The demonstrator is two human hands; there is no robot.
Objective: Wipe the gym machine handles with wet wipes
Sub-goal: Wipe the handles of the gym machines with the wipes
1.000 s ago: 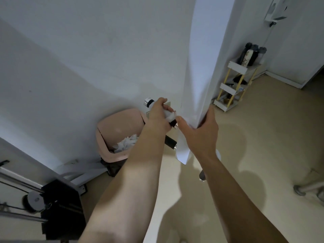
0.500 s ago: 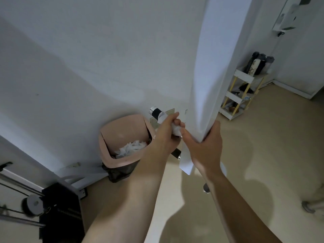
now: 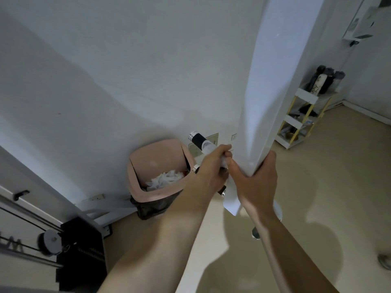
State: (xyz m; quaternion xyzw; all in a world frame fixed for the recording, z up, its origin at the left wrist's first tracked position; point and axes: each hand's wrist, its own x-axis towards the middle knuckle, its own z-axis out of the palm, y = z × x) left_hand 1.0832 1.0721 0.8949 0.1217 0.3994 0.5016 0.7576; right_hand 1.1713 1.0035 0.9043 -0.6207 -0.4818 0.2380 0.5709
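Note:
A black foam handle (image 3: 197, 140) with a silver end cap sticks out from the left side of the white machine arm (image 3: 268, 98). My left hand (image 3: 211, 168) is closed around this handle with a white wet wipe (image 3: 208, 148) wrapped under the fingers. A second handle tip (image 3: 196, 169) with a silver cap shows just below my left wrist. My right hand (image 3: 256, 182) grips the lower edge of the white machine arm, thumb on the left face, fingers behind.
A pink bin (image 3: 156, 172) holding crumpled white wipes stands against the wall below the handles. A black weight stack with cables (image 3: 80, 250) is at the lower left. A white and yellow shelf cart (image 3: 300, 119) stands at the right by the wall.
The view has shifted, so my hands and the handle sit lower in frame. My left hand stays on the handle with the wipe, a little further from its silver cap. My right hand keeps its grip.

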